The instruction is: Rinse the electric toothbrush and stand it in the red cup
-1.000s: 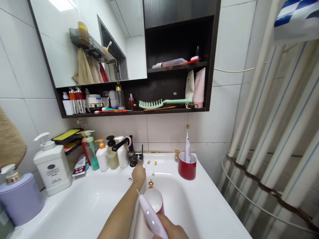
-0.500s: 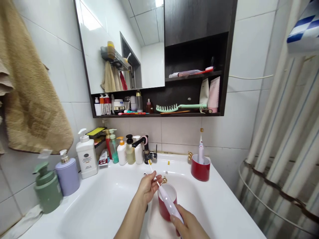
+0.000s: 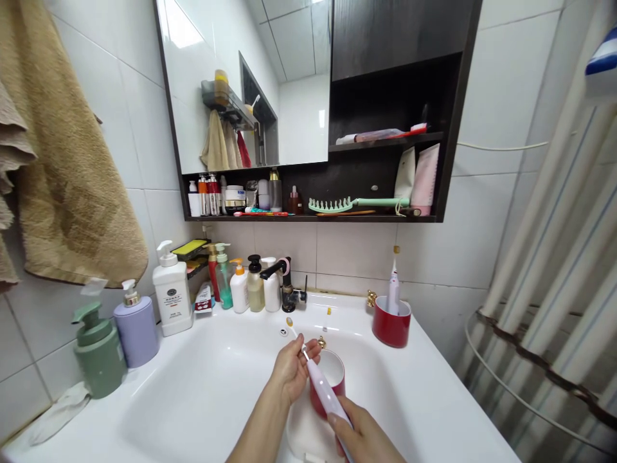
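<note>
My right hand (image 3: 362,438) grips the handle of a pale pink electric toothbrush (image 3: 322,386) at the bottom of the view, over the white sink (image 3: 193,399). The brush head points up and away towards the black faucet (image 3: 285,286). My left hand (image 3: 292,368) pinches the thin neck of the toothbrush just below the head. A red cup (image 3: 332,381) with a white inside sits right behind the toothbrush, partly hidden by it and by both hands.
A second red cup (image 3: 391,325) with another toothbrush stands at the sink's back right. Pump bottles (image 3: 172,297) line the back left, and a tan towel (image 3: 67,167) hangs at left. A dark shelf (image 3: 313,215) with toiletries hangs above. A striped curtain (image 3: 554,270) is at right.
My left hand left the faucet and came back to pinch the toothbrush neck. The view pulled back and turned left, bringing the towel and more bottles into sight.
</note>
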`<move>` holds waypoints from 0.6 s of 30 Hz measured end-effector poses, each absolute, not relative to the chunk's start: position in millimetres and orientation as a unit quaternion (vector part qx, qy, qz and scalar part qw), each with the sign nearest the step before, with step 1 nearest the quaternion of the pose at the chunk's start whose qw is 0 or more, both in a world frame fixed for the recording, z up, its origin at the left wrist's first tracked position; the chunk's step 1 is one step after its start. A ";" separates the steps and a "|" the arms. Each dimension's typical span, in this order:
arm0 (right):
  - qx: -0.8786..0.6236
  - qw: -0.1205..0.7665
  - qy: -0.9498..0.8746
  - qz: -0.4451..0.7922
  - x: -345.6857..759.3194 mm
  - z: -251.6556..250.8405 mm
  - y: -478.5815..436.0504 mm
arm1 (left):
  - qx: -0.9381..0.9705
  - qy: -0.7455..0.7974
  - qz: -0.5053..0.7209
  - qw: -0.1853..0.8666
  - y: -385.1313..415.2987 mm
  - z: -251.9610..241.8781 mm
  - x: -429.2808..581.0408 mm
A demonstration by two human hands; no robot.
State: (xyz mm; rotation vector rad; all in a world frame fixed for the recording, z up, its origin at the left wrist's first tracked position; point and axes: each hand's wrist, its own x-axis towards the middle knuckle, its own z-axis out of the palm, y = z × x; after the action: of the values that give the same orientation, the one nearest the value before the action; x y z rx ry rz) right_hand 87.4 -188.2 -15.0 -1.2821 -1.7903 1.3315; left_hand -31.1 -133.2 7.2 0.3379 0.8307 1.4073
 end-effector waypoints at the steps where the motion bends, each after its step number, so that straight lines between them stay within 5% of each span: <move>1: -0.469 0.277 -0.668 0.507 87.7 -16.6 -186.9 | 0.154 0.367 0.630 0.667 -133.1 7.1 -31.1; 18: -0.478 0.254 -0.658 0.523 90.2 -9.5 -190.2 | 0.231 0.397 0.620 0.636 -139.4 10.1 -29.0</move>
State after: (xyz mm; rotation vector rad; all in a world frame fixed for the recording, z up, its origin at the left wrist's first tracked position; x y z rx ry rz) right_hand 90.2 -190.2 -9.5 -1.2976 -1.7888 1.4211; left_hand -29.0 -139.4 10.1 0.5275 0.9069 1.4164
